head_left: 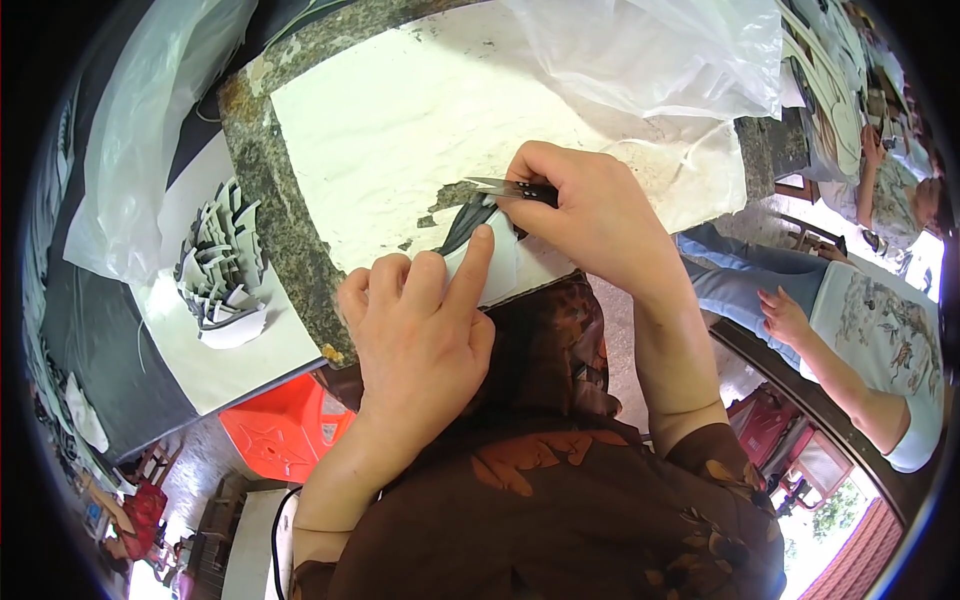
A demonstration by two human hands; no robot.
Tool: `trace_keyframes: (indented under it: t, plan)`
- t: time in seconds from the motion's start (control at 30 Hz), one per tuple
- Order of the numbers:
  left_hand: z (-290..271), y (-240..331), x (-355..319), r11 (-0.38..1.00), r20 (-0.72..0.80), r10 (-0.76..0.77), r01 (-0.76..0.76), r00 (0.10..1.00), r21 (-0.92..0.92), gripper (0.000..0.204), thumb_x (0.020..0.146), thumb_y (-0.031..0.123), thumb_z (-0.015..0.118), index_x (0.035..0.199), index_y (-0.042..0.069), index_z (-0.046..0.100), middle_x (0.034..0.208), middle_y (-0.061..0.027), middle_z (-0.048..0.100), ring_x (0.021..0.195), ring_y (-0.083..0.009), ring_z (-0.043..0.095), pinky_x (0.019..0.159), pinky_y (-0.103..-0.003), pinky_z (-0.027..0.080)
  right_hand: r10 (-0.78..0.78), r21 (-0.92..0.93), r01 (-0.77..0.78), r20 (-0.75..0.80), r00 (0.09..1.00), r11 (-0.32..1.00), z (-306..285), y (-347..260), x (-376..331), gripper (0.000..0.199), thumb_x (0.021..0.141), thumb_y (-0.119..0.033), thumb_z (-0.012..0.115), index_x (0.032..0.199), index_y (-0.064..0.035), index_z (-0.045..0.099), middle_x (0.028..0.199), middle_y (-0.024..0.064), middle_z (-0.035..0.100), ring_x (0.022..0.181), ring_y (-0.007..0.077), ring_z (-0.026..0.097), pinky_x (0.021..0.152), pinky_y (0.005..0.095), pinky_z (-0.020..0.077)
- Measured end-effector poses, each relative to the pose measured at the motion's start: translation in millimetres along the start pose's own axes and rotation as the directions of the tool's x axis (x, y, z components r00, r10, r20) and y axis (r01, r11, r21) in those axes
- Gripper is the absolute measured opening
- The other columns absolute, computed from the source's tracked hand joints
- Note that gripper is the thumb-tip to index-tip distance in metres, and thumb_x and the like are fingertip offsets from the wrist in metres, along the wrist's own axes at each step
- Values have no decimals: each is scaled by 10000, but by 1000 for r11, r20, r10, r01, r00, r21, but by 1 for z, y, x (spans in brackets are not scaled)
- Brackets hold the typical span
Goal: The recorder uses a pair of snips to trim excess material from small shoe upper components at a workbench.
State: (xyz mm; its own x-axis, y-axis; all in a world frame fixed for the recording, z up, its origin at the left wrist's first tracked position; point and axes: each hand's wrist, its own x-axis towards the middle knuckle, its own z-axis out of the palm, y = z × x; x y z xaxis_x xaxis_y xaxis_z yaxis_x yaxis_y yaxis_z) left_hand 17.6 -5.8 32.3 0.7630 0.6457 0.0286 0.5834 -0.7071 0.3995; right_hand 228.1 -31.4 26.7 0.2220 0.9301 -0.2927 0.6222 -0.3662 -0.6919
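My right hand (592,215) is closed around the black riveted handle of a small knife (532,191). Its pointed metal blade aims left, just above the upper end of a cut piece of sheet material (496,272). That piece is white with dark grey strips (464,226) along its upper left side. My left hand (415,325) lies over the piece's lower left part, its index finger stretched out and pressing on it. The other left fingers rest apart on white paper (375,130). My right fingertips hide part of the piece.
A speckled stone slab (255,150) bears the paper. Clear plastic sheeting (660,60) covers its far right part. Left, a stack of grey-and-white pieces (222,260) lies on a white sheet. A red stool (285,428) stands below. Another person (850,330) is close on the right.
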Motion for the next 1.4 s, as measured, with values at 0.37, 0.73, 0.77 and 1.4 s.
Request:
trace_keyframes:
  t: [0.37, 0.73, 0.77, 1.4]
  plan:
    - [13, -8, -7, 977, -47, -75, 64, 996, -203, 625, 747, 84, 711, 1371, 101, 662, 1055, -90, 547, 990, -287, 527, 900, -442, 396, -47, -88, 33, -164, 985, 996, 13, 0, -18, 184, 926, -187, 647, 1041, -44, 656, 891, 153, 687, 785, 324, 651, 732, 391, 515]
    - [22, -12, -15, 957, -219, -118, 52, 969, -286, 516, 772, 170, 830, 1249, 83, 654, 1159, -117, 573, 1075, -321, 542, 940, -453, 399, -33, 363, 11, 55, 998, 932, -9, 12, -23, 165, 900, -133, 748, 986, 1, 704, 807, -8, 633, 778, 69, 553, 725, 249, 468]
    - [16, -14, -13, 933, -146, -129, 71, 981, -353, 518, 762, 166, 835, 1239, 86, 650, 1155, -110, 584, 1088, -320, 546, 953, -450, 404, -37, 369, 13, 57, 998, 929, -12, 9, -24, 165, 900, -133, 748, 986, 1, 704, 807, -8, 633, 778, 69, 553, 725, 249, 468]
    - [-17, -30, 14, 783, 115, -138, 180, 984, -595, 206, 855, 216, 773, 985, 59, 741, 1060, -76, 629, 1067, -286, 553, 973, -386, 417, -29, 597, -139, 263, 964, 790, -19, -6, -21, 160, 862, -165, 735, 889, -13, 693, 766, -49, 579, 766, 42, 504, 690, 229, 408]
